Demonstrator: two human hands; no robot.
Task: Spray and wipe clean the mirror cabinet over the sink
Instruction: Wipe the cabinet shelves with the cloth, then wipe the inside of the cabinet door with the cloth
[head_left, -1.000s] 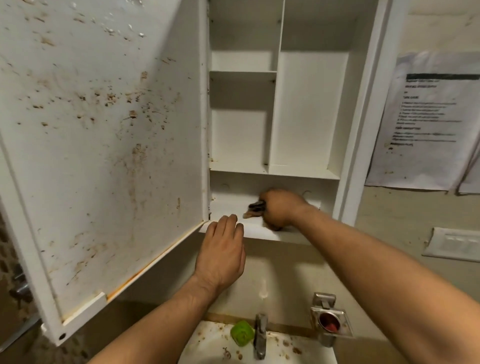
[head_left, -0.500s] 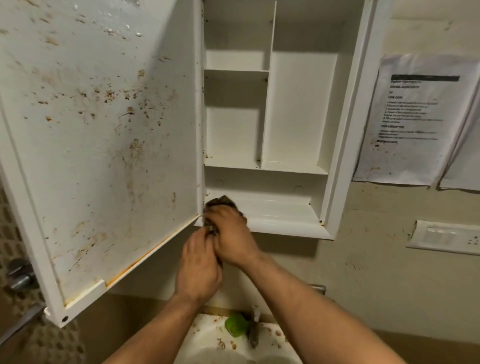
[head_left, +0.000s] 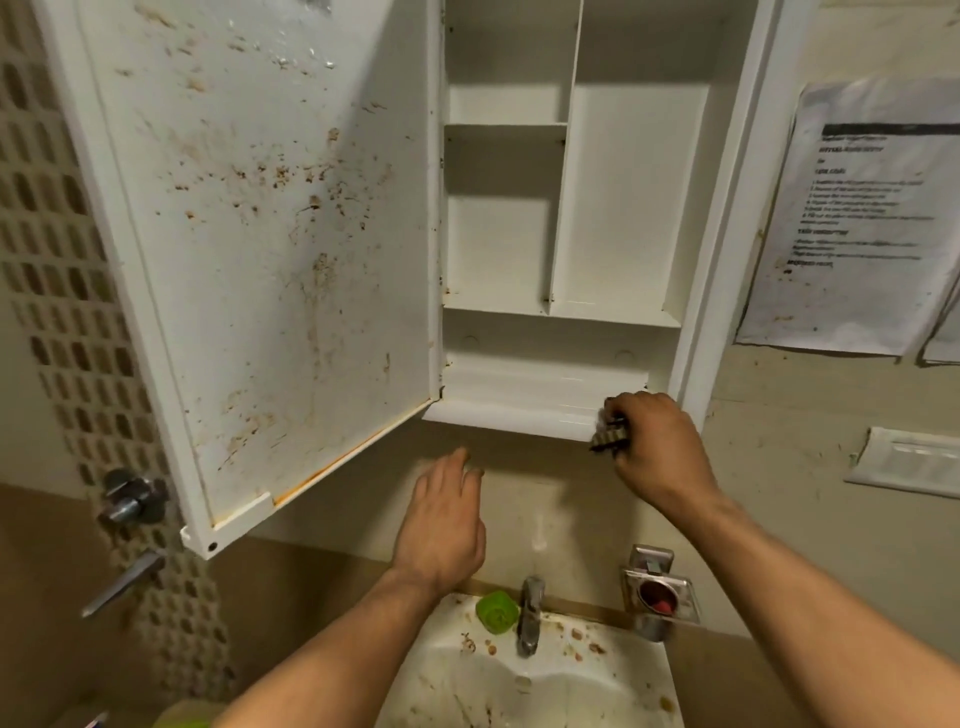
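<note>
The white cabinet (head_left: 639, 208) hangs open above the sink (head_left: 530, 680), its shelves bare. Its door (head_left: 270, 249) swings out to the left, the inner face speckled with brown stains. My right hand (head_left: 657, 447) is shut on a dark cloth (head_left: 609, 436), pressed against the right end of the cabinet's bottom front ledge (head_left: 509, 415). My left hand (head_left: 444, 519) hovers flat below the ledge, fingers extended, holding nothing and touching nothing. No spray bottle is in sight.
A faucet (head_left: 530, 616) and a green soap (head_left: 497, 612) sit on the dirty sink. A metal holder (head_left: 660, 597) is on the wall at right. Papers (head_left: 862, 218) and a switch plate (head_left: 909, 460) are at right. A perforated panel with taps (head_left: 130, 499) stands left.
My right hand has swept the cloth from the ledge's left end to its right end. My left hand has dropped away from the ledge and opened flat.
</note>
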